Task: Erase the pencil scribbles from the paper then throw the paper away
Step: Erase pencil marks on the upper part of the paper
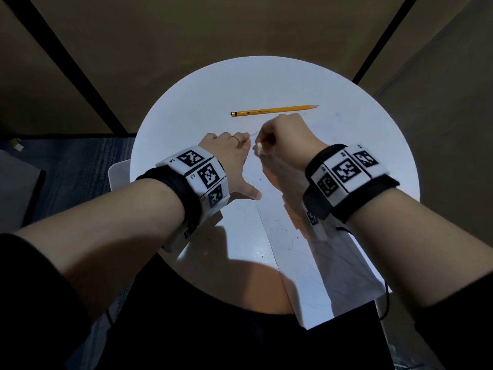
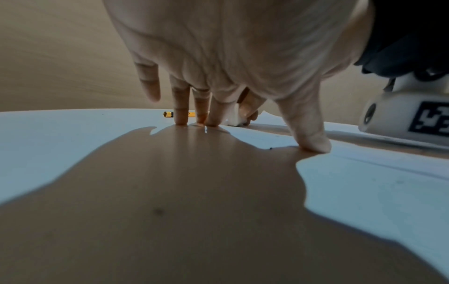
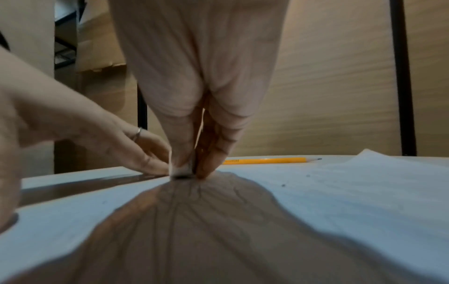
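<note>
The right hand [image 1: 284, 140] pinches the eraser [image 3: 181, 170] down on the paper [image 1: 320, 263]; the left hand [image 1: 229, 158], fingers straight, presses just beside it. A hard rub could crumple or tear the sheet if that brace slips, and scribbles remain nearer the desk [image 1: 186, 108] edge.

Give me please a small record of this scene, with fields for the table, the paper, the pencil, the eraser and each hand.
table: round white top
paper: white sheet on the table, its near end past the table edge, faint pencil marks on it
pencil: yellow, lying on the table beyond both hands, untouched
eraser: small white block, pressed down on the paper
right hand: pinches the eraser
left hand: fingers straight, tips pressing down by the paper's left edge beside the eraser
stage: erasing, paper not yet thrown away
</note>
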The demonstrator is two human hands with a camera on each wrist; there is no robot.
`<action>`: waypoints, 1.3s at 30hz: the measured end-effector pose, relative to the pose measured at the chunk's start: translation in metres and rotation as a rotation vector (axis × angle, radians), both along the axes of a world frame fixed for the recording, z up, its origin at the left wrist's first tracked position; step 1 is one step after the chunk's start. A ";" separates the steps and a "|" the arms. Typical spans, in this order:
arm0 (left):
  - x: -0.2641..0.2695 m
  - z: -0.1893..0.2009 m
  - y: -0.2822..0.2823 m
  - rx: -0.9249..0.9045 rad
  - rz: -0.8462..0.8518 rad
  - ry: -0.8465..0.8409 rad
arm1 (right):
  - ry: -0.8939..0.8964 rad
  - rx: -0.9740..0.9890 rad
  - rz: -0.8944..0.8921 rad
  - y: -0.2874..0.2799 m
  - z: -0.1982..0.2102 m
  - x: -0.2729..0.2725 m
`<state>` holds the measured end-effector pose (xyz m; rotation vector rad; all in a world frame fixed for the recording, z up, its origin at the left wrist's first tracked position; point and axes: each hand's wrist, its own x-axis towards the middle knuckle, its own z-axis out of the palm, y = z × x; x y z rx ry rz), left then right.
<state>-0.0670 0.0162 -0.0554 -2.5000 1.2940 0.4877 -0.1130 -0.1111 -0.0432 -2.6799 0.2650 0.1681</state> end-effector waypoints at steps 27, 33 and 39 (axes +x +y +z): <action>-0.003 0.000 -0.004 0.057 0.059 0.030 | 0.146 -0.062 0.170 0.009 0.008 -0.015; -0.003 0.001 -0.004 0.064 0.076 0.030 | 0.235 -0.028 0.180 0.005 0.010 -0.030; -0.004 0.002 -0.003 0.029 0.082 0.056 | 0.113 -0.024 0.106 0.012 0.002 -0.026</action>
